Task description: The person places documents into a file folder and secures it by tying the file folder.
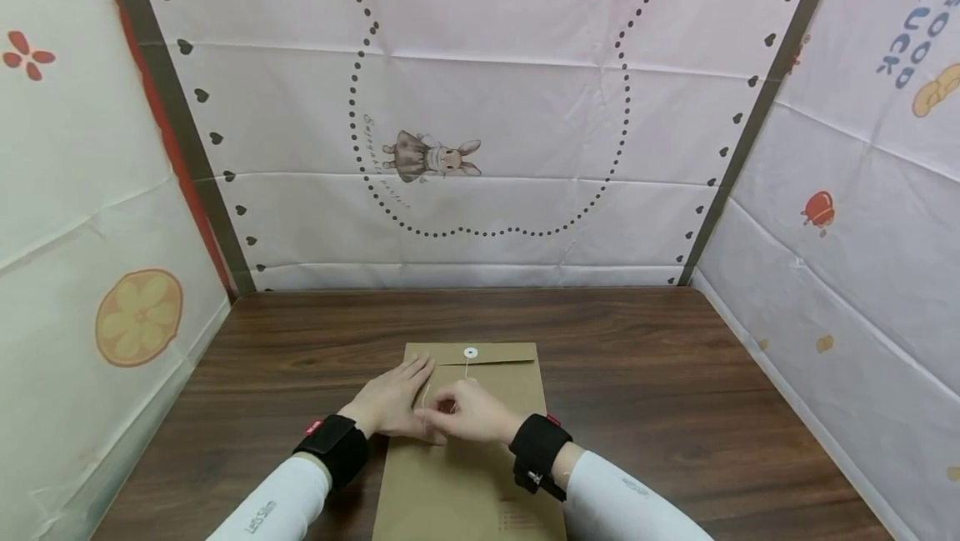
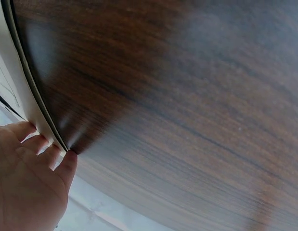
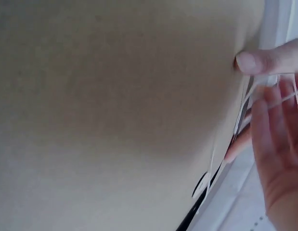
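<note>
A brown paper envelope (image 1: pixel 457 491) lies lengthwise on the table, its flap (image 1: pixel 501 353) at the far end. On the flap sits a round white button (image 1: pixel 470 353) with a thin white string (image 1: pixel 467 368) running from it toward me. My left hand (image 1: pixel 393 399) rests on the envelope's left side, fingers pointing away; in the left wrist view its fingertips (image 2: pixel 67 163) line the envelope's edge (image 2: pixel 31 79). Over the envelope's middle, my right hand (image 1: pixel 476 413) pinches the string with curled fingers. String also crosses the fingers in the right wrist view, above the envelope (image 3: pixel 115 96).
Dark wood-grain table (image 1: pixel 675 374) spreads out on both sides of the envelope. Printed white cloth (image 1: pixel 487 107) hangs behind it, with more cloth at left and right. Black bands (image 1: pixel 542 453) wrap both wrists, over white sleeves.
</note>
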`<state>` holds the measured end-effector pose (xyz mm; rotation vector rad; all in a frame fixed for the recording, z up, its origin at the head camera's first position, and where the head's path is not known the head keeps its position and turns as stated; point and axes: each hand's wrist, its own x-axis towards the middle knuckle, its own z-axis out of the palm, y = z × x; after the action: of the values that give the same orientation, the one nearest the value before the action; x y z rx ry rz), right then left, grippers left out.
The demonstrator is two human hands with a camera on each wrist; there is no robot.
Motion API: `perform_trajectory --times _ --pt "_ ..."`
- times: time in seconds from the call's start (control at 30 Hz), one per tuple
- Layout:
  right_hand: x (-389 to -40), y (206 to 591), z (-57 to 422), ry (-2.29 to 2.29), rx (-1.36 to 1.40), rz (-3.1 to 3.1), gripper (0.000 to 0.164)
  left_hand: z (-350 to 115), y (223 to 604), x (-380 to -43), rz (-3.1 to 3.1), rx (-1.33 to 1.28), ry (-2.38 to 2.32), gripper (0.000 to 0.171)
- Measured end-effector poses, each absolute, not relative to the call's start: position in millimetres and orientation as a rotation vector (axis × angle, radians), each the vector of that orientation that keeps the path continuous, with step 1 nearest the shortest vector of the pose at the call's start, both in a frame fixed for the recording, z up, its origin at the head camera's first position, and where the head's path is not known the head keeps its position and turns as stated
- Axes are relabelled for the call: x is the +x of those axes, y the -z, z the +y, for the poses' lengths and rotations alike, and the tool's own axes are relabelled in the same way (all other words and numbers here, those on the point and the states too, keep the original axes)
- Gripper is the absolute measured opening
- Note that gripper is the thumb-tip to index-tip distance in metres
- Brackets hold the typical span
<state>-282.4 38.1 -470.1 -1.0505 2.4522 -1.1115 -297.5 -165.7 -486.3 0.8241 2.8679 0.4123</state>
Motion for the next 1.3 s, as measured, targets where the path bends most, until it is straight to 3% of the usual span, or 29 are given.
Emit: perform_trajectory --times 0.2,0.4,0.8,1.13,1.3 --pt "-292 473 52 1.231 -0.709 2.808 0.016 -165 488 -299 2.873 0.831 -0.378 0.127" --pt "-294 485 62 1.113 -0.54 2.922 0.023 -165 489 -299 2.877 0.835 -0.378 0.128" --pt "-298 488 50 0.818 -0.445 3.054 0.025 -166 496 -301 2.878 0.823 -0.403 0.129" --pt "-301 487 58 1.115 -0.43 2.846 0.015 -166 491 -300 2.876 0.82 -0.378 0.129" --pt "-302 489 58 1.043 -0.426 2.905 0.02 -166 491 -299 2.871 0.812 -0.371 0.129"
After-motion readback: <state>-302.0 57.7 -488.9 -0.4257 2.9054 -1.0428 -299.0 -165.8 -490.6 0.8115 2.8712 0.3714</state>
